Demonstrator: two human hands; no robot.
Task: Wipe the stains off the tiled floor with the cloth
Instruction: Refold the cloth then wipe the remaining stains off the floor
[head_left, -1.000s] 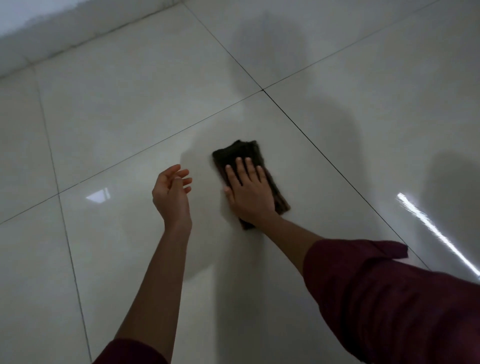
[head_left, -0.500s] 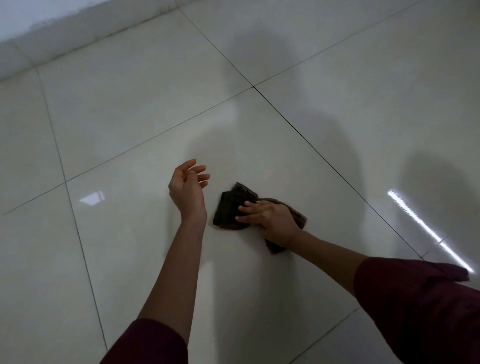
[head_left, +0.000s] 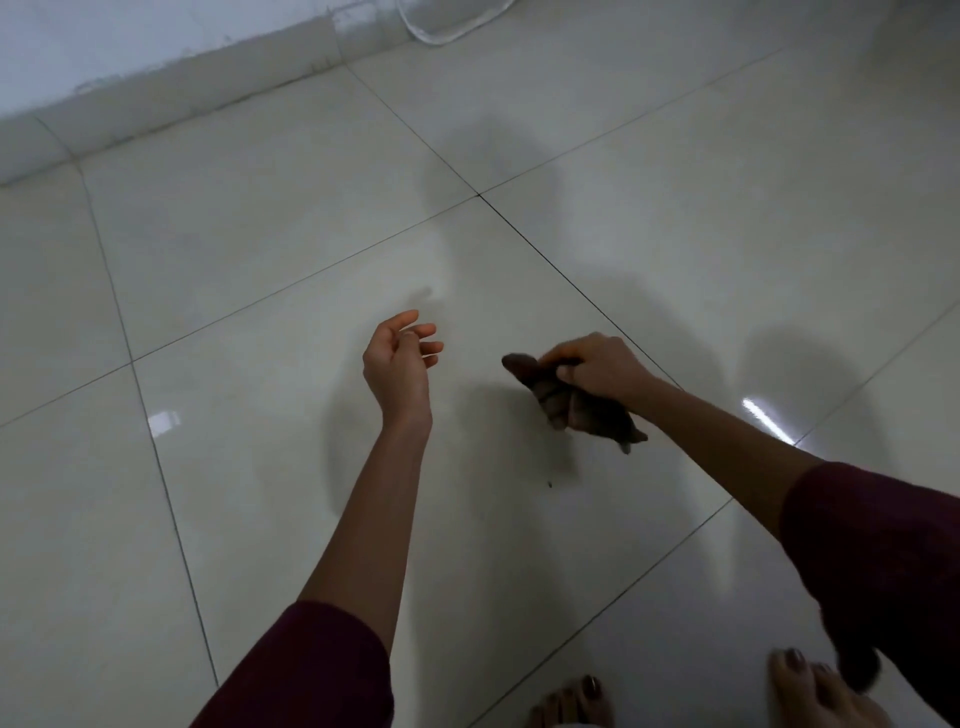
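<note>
My right hand grips a dark brown cloth, bunched up and lifted off the glossy pale tiled floor. The cloth hangs below my fingers, its shadow on the tile beneath. My left hand hovers above the floor to the left of the cloth, fingers loosely curled, holding nothing. A tiny dark speck lies on the tile just below the cloth.
A white wall skirting runs along the top left. A clear rounded object sits at the top edge. My bare feet show at the bottom right. Dark grout lines cross the floor.
My right hand has gathered the cloth and lifted it off the tile, moving right and nearer to me. The view has pulled back and up; my left hand stays hovering.
</note>
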